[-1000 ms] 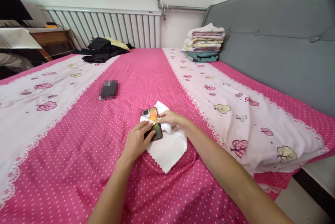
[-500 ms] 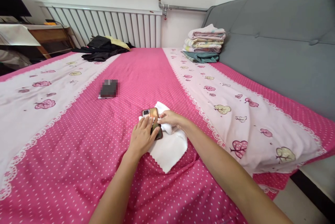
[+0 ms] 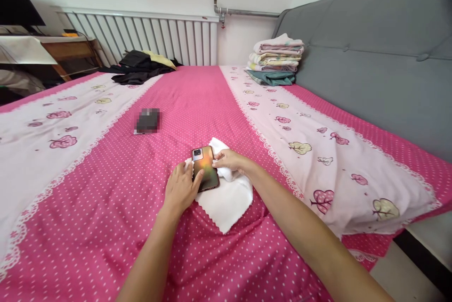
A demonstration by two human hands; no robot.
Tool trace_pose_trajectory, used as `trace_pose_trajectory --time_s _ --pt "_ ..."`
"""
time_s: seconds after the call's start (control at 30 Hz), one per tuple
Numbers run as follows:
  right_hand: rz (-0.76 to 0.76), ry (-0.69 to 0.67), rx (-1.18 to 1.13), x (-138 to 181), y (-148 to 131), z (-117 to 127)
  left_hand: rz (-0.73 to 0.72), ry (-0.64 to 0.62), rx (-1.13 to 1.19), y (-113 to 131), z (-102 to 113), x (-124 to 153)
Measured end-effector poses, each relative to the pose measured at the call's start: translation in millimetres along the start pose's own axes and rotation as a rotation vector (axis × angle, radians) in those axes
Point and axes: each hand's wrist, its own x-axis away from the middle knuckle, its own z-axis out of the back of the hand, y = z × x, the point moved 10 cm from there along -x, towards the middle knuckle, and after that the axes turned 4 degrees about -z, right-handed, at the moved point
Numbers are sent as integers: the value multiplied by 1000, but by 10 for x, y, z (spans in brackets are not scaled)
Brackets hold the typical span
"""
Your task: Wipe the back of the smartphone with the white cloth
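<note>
- Head view: your phone (image 3: 207,172) lies back up at the centre of your clock, camera block toward its eleven o'clock corner.
- The white cloth (image 3: 226,205) lies partly under it, one corner reaching six o'clock, another poking out at one.
- Your left hand (image 3: 181,186) is at the phone's eight o'clock side, thumb on its back and apart from the fingers, which reach a bit of cloth at the edge; you cannot tell whether they pinch it.
- Your right hand (image 3: 231,159) is clamped on the phone's edge at two o'clock, with bunched cloth just beneath the hand.
- All this rests on the pink dotted bedspread (image 3: 190,99).
- At ten o'clock, well apart from your hands, is a dark blurred object (image 3: 147,122); its details cannot be made out.
- Near eleven are dark clothes (image 3: 136,66) before the radiator (image 3: 141,38).
- At one is a folded stack (image 3: 277,59), beside the grey headboard (image 3: 370,52) at two.
</note>
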Motion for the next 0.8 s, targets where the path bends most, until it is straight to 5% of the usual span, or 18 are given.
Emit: trace_pose_trajectory --time_s 0.5,0.8 --pt "-1 -6 45 -33 26 2 -135 64 219 -64 96 115" --pt "13 9 67 -37 18 23 98 170 161 -278 251 140"
